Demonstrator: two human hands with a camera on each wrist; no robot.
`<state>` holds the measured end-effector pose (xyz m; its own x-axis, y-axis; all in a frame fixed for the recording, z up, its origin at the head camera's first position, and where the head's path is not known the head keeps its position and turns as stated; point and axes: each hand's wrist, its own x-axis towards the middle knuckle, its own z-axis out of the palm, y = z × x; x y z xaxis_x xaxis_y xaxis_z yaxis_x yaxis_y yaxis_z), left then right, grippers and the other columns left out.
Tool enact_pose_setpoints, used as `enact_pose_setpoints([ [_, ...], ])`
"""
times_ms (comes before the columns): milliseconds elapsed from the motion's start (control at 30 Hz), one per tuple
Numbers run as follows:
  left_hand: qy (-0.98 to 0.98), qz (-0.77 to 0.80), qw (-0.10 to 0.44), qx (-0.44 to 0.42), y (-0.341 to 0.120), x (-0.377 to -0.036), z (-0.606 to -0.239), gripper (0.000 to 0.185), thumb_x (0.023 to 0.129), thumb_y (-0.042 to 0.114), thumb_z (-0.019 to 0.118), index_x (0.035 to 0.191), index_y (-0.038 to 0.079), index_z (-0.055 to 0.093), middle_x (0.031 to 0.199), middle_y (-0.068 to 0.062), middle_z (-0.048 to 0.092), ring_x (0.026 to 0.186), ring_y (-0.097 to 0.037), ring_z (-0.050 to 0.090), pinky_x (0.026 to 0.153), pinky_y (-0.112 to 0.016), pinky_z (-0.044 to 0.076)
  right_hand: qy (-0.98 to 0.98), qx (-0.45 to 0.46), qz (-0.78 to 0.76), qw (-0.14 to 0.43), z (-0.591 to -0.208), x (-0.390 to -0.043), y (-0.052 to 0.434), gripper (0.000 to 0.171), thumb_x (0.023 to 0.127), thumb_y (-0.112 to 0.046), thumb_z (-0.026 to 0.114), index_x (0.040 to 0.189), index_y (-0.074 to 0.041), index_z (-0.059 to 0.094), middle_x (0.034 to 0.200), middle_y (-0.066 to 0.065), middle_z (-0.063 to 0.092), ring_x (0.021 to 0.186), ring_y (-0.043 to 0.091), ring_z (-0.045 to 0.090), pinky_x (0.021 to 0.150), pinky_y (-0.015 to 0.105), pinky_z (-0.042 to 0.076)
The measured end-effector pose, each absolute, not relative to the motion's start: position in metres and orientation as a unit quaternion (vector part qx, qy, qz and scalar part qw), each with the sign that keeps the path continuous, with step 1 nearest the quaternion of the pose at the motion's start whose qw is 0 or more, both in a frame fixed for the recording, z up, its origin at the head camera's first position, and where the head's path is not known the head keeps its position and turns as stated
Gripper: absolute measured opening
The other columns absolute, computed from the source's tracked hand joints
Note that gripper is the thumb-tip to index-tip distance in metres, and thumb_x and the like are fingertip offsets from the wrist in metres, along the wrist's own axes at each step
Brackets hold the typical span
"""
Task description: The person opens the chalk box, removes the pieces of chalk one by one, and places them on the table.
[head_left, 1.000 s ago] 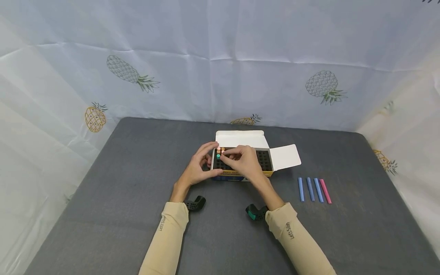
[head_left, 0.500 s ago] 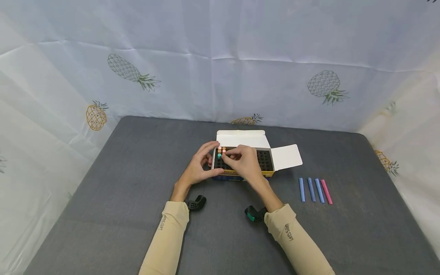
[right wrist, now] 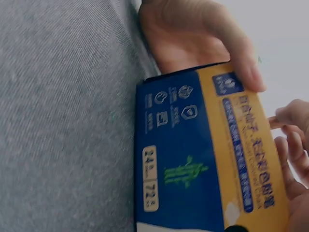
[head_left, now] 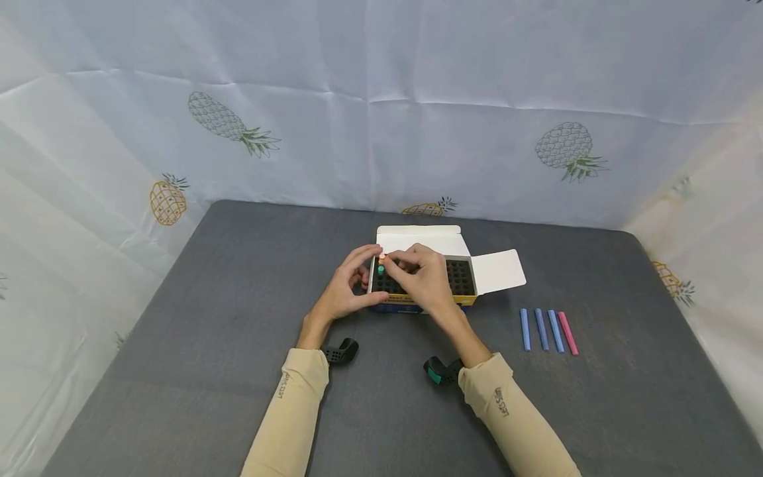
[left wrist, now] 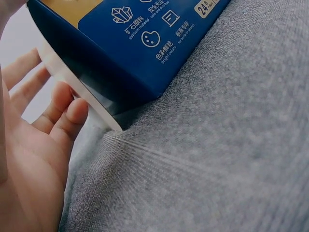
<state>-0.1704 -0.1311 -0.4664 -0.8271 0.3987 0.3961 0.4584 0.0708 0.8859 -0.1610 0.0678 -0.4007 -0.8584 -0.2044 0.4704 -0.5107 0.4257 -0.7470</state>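
A blue and yellow box of coloured chalk [head_left: 411, 300] stands on the table with its lid folded back. My left hand [head_left: 341, 291] holds the box's left end, thumb over the front edge and fingertips at the back corner. In the left wrist view, that hand [left wrist: 41, 130] lies beside the white side flap [left wrist: 79, 92]. My right hand [head_left: 426, 278] reaches over the box's left part, and in the right wrist view its thumb and finger pinch an orange chalk stick [right wrist: 274, 123]. A green chalk [head_left: 381, 270] stands upright in the black insert, near a pale orange one [head_left: 382, 257].
Blue chalk sticks [head_left: 540, 329] and a pink stick [head_left: 568, 333] lie in a row to the right of the box. An open white side flap [head_left: 498, 271] sticks out rightward. Behind the grey table [head_left: 179, 331] hangs a pineapple-print curtain [head_left: 381, 152].
My right fingertips have shifted slightly back and now cover the second column of chalk, which showed before. My left hand and the box keep their places.
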Motion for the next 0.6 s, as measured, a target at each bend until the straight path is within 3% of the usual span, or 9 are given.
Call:
enact_pose_setpoints([
  [133,-0.731,-0.616,0.024,-0.292,-0.1315,-0.1702,-0.4674,0.078,0.088,0.029,0.082,0.153,0.004,0.046,0.159,-0.015,0.037,0.075,-0.027,0.045,0.071,-0.030,0.042,-0.825,0.211,0.500,0.161,-0.4001,-0.1612,0.0662,0.014,0.092,-0.014,0.077,0.100,-0.004,0.083,0.071,0.009,0.061,0.060,0.011,0.050,0.057,0.023,0.041],
  [433,-0.741,-0.614,0.010,-0.274,-0.1290,-0.1665,-0.4597,0.079,0.084,0.003,0.081,0.154,0.005,0.044,0.161,-0.015,0.036,0.078,-0.037,0.044,0.073,-0.036,0.041,-0.828,0.197,0.501,0.154,-0.4017,-0.1621,0.0686,0.025,0.087,-0.014,0.082,0.111,-0.005,0.080,0.073,0.011,0.063,0.063,0.015,0.055,0.061,0.021,0.047],
  [600,-0.743,-0.612,0.012,-0.272,-0.1299,-0.1678,-0.4646,0.077,0.086,0.014,0.082,0.154,0.010,0.046,0.160,-0.010,0.037,0.077,-0.031,0.045,0.072,-0.031,0.042,-0.824,0.199,0.511,0.142,-0.4016,-0.1637,0.0702,0.021,0.087,-0.014,0.082,0.107,-0.005,0.082,0.074,0.010,0.064,0.063,0.012,0.053,0.060,0.021,0.044],
])
